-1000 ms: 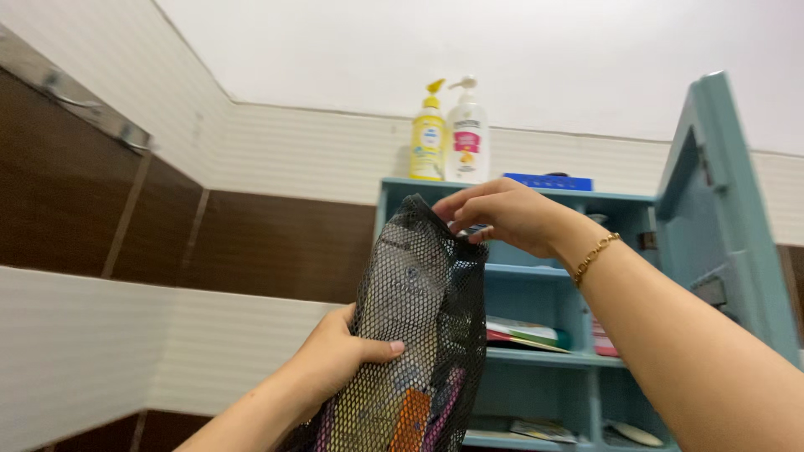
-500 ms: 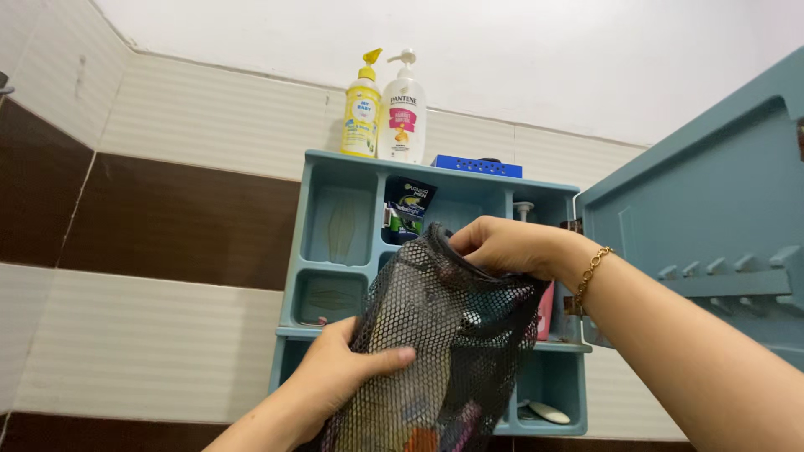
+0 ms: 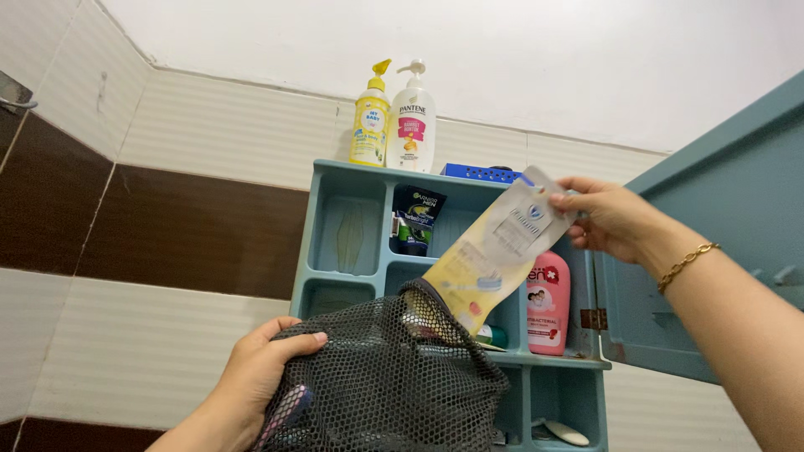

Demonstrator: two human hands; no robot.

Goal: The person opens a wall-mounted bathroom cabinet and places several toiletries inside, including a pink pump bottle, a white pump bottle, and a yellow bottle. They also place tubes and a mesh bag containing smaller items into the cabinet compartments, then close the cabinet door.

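**A packet half out of the net bag**

The left hand [image 3: 251, 377] grips the side of the black net bag [image 3: 385, 385], fingers curled tight on the mesh. A flat yellow and white packet [image 3: 494, 251] sticks up out of the bag's top, tilted to the right. The right hand [image 3: 607, 219] pinches its top end between thumb and fingers. Behind them hangs a blue wall cabinet [image 3: 335, 276] with its door [image 3: 712, 251] open.

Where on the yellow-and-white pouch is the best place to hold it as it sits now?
Its white top edge, from the right: the pouch slants up out of the black mesh bag, with the lower end inside the opening. The right hand already pinches that top corner; the left hand holds the bag.
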